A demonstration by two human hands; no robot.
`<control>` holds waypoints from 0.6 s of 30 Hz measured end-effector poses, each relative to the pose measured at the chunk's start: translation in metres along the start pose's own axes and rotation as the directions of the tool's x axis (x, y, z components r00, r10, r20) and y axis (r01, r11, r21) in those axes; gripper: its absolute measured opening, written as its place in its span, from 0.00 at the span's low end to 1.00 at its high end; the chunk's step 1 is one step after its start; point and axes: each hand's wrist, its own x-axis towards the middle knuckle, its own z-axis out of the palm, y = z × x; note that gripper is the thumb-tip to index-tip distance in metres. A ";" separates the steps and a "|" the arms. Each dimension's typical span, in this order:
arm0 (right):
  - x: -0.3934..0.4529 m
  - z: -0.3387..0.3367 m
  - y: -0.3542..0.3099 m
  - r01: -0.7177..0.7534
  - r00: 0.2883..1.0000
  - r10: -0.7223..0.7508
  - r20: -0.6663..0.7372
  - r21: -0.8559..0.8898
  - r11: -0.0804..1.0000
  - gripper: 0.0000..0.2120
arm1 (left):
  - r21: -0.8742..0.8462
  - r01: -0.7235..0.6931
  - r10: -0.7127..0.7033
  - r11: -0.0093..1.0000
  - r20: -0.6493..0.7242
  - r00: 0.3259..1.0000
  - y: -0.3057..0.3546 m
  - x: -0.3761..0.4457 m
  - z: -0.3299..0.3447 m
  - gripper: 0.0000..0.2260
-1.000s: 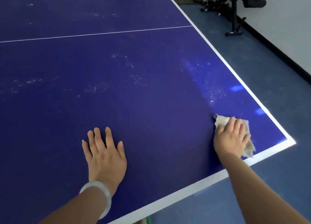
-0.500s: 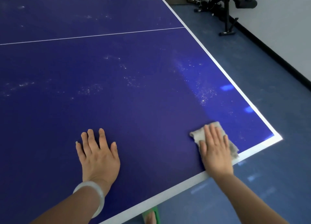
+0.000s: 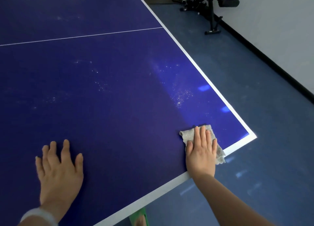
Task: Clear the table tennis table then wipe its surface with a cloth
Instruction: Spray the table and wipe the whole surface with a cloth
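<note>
The blue table tennis table [image 3: 105, 83] fills most of the view, with white edge lines and a thin white centre line. My right hand [image 3: 201, 151] lies flat with straight fingers on a grey cloth [image 3: 188, 134], pressing it onto the table near the front right corner. The cloth's lower end hangs just over the front edge. My left hand [image 3: 59, 171] rests flat on the bare surface near the front edge, fingers spread, with a pale bangle on the wrist. Pale dusty specks [image 3: 181, 96] lie on the surface beyond the cloth.
Blue floor [image 3: 254, 107] runs to the right of the table up to a white wall with a black skirting. A black stand [image 3: 212, 13] with clutter sits on the floor at the top right. A foot in a green slipper [image 3: 139, 219] shows under the front edge.
My right hand has slid the cloth leftward and toward the front edge, away from the corner. My left hand has stayed flat in about the same place.
</note>
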 end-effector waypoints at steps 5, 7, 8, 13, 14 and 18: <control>0.000 0.001 0.003 0.012 1.000 -0.012 0.009 -0.013 1.000 0.28 | -0.136 -0.141 0.139 0.981 -0.029 0.990 0.042 0.009 0.007 0.22; 0.000 0.001 0.002 0.024 1.000 -0.024 0.014 -0.013 1.000 0.28 | -0.165 -0.288 0.285 0.943 -0.039 0.958 0.089 0.013 0.014 0.21; 0.002 0.001 0.003 0.035 0.999 -0.035 0.020 -0.012 0.999 0.28 | -0.175 -0.341 0.340 0.924 -0.037 0.940 0.115 0.015 0.018 0.21; 0.016 -0.012 0.031 0.299 0.949 -0.293 0.115 -0.040 0.953 0.27 | -0.127 -0.401 0.410 0.907 0.057 0.910 0.216 0.020 0.038 0.24; 0.025 -0.016 0.044 0.374 0.920 -0.364 0.144 -0.045 0.926 0.27 | -0.077 -0.402 0.407 0.912 0.075 0.910 0.225 0.017 0.043 0.26; 0.097 -0.021 0.117 0.327 0.941 -0.313 0.129 -0.105 0.939 0.28 | 0.090 -0.402 0.392 0.911 0.105 0.914 0.231 0.008 0.052 0.31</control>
